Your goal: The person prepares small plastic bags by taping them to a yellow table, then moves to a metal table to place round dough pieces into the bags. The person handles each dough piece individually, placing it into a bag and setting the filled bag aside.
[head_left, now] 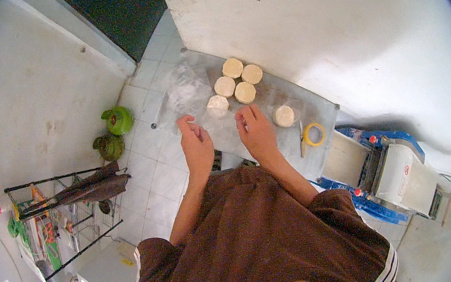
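My left hand (196, 140) and my right hand (256, 131) hover apart above the near edge of a grey table (307, 109). Both have curled fingers, pinched together; whatever they may hold is too thin or hidden to make out. Just beyond them stands a whitish round block (217, 105), seemingly in clear plastic. Several cream-coloured round blocks (245, 92) sit close together behind it. Right of my right hand, another cream block (284, 116) lies in a clear plastic bag (294, 107). Crumpled clear plastic bags (186, 86) spread over the table's left side.
A yellow tape roll (321, 134) and a slim tan-handled tool (303, 146) lie at the table's right. Beyond is a blue-and-white machine (403, 173). Green gas cylinders (119, 120) and a black wire rack (78, 219) stand left. A white wall (324, 23) borders the table's far side.
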`<state>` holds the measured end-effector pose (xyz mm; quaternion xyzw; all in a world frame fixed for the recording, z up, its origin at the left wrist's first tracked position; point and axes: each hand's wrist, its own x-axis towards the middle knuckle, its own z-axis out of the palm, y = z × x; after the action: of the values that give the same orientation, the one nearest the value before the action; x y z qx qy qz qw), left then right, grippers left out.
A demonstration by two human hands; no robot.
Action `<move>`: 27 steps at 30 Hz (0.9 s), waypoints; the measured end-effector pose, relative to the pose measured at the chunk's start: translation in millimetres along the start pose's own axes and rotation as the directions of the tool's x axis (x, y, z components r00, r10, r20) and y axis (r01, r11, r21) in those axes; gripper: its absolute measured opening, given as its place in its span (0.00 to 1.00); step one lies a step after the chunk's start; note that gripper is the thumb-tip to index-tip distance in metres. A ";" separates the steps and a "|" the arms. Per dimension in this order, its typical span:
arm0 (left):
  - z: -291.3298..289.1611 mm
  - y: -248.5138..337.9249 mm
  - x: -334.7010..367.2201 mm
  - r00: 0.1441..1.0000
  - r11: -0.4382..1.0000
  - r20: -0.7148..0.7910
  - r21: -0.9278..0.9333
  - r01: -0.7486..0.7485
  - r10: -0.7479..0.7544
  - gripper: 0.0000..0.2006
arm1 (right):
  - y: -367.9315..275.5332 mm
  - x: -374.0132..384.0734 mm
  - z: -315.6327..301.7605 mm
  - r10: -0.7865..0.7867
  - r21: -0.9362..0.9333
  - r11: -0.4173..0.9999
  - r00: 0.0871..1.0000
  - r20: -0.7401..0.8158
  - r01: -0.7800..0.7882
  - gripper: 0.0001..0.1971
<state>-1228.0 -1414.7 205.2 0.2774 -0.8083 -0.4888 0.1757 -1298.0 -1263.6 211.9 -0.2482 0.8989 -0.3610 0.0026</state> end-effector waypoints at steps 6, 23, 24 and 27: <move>1.9 9.2 -8.5 0.989 0.997 0.145 0.064 -0.034 0.025 0.21 | -0.4 9.1 1.4 0.017 -0.055 0.998 0.999 -0.035 -0.019 0.18; 28.0 40.1 -24.1 0.981 0.948 0.177 0.293 -0.128 0.078 0.21 | 50.0 -20.9 38.6 -0.043 0.690 0.686 0.934 0.356 -0.232 0.25; 28.4 41.2 -24.2 0.976 0.913 0.203 0.376 -0.154 0.081 0.22 | 53.9 -21.3 43.7 0.034 0.750 0.477 0.862 0.505 -0.458 0.27; 32.1 43.1 -27.3 0.966 0.857 0.183 0.451 -0.247 0.182 0.24 | 56.6 -13.4 55.3 -0.045 0.747 0.522 0.861 0.506 -0.412 0.32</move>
<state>-1236.4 -1359.7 228.4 0.1864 -0.9383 -0.2728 0.1019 -1301.3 -1258.6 131.9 -0.1952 0.6084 -0.6713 0.3755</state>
